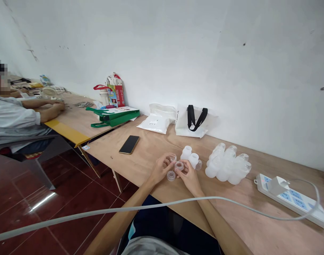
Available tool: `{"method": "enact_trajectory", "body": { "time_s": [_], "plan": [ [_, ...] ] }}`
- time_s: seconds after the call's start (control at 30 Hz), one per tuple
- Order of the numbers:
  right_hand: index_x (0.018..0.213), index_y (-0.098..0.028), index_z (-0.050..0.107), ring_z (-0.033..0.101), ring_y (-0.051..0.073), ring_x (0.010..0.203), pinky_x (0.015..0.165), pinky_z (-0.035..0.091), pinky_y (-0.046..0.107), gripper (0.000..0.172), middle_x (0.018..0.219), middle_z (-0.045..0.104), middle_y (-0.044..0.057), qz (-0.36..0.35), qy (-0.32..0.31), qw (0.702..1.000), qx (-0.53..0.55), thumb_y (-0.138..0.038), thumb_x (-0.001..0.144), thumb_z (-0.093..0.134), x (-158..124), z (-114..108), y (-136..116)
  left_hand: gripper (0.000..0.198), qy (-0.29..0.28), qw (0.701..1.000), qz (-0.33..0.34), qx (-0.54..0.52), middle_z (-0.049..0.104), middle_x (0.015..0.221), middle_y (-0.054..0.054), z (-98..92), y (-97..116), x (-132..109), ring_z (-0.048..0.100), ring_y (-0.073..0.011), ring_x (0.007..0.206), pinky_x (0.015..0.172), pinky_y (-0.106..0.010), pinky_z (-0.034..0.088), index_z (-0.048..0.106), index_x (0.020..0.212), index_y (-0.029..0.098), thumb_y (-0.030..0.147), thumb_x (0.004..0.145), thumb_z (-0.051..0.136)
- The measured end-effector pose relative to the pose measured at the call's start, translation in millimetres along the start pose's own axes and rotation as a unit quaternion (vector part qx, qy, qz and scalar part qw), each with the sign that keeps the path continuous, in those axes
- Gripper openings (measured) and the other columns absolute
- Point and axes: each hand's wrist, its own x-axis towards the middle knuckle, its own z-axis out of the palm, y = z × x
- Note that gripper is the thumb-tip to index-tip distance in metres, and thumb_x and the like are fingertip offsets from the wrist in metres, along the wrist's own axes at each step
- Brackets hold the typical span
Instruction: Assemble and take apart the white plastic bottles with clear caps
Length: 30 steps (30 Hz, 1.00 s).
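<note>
Over the table's front part, my left hand [161, 168] pinches a small clear plastic piece [172, 158] between thumb and fingers. Close beside it, my right hand [189, 176] is closed on a translucent ring-shaped cap [179, 165]. A second round cap [171, 176] lies just below, between the hands. Behind my right hand stand two milky white bottles [187, 152] with open necks. A small clear dome-shaped piece [199, 164] sits by them. Farther right, several similar bottles with clear domed tops [228, 164] lie grouped together.
A phone [129, 144] lies to the left. White packages [159, 118] and a white bag with black handles [192, 124] stand along the wall. At right is a power strip [291, 198]; its grey cable [124, 209] crosses in front of my arms. Another person [15, 113] sits at the left table.
</note>
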Motion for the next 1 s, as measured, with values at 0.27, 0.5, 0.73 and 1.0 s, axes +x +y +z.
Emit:
{"method": "enact_trajectory", "body": {
  "time_s": [0.27,0.5,0.73,1.0],
  "plan": [
    [0.121,-0.025,0.057,0.067,0.028,0.111,0.074,0.064,0.037,0.045,0.127,0.067,0.01,-0.033,0.023,0.999,0.014,-0.051,0.087,0.069,-0.7,-2.0,-8.1,0.042,0.073,0.99,-0.114,-0.039,0.074,0.102,-0.007,-2.6,-3.3,5.5,0.068,-0.0165,0.08,0.068,-0.026,0.053,0.064,0.104,0.018,0.058,0.091,0.062],
    [0.123,-0.03,0.041,0.049,0.024,0.141,0.116,0.042,0.049,0.035,0.153,0.051,0.011,-0.061,-0.026,0.996,0.057,-0.045,0.097,0.06,-4.4,3.7,-4.0,0.037,-0.004,0.996,-0.07,-0.046,0.073,0.119,-0.01,1.2,-1.3,4.7,0.069,-0.0229,0.1,0.075,-0.027,0.054,0.077,0.094,0.018,0.053,0.09,0.067],
    [0.13,-0.029,0.053,0.055,0.026,0.135,0.114,0.043,0.048,0.044,0.147,0.057,0.009,-0.055,-0.017,0.998,0.03,-0.05,0.093,0.065,1.4,-1.2,0.9,0.036,-0.091,0.995,0.021,-0.039,0.067,0.128,-0.012,-2.5,9.9,1.8,0.065,-0.0244,0.116,0.095,-0.035,0.054,0.077,0.11,0.02,0.045,0.102,0.053],
    [0.142,-0.031,0.051,0.057,0.028,0.132,0.103,0.055,0.046,0.055,0.147,0.058,0.007,-0.003,-0.01,0.995,0.098,-0.058,0.095,0.058,1.2,-2.3,2.5,0.032,-0.101,0.988,0.097,0.063,0.057,0.139,-0.011,0.9,-2.8,0.6,0.057,-0.0238,0.13,0.112,-0.04,0.046,0.07,0.121,0.023,0.035,0.105,0.046]
  ]
}}
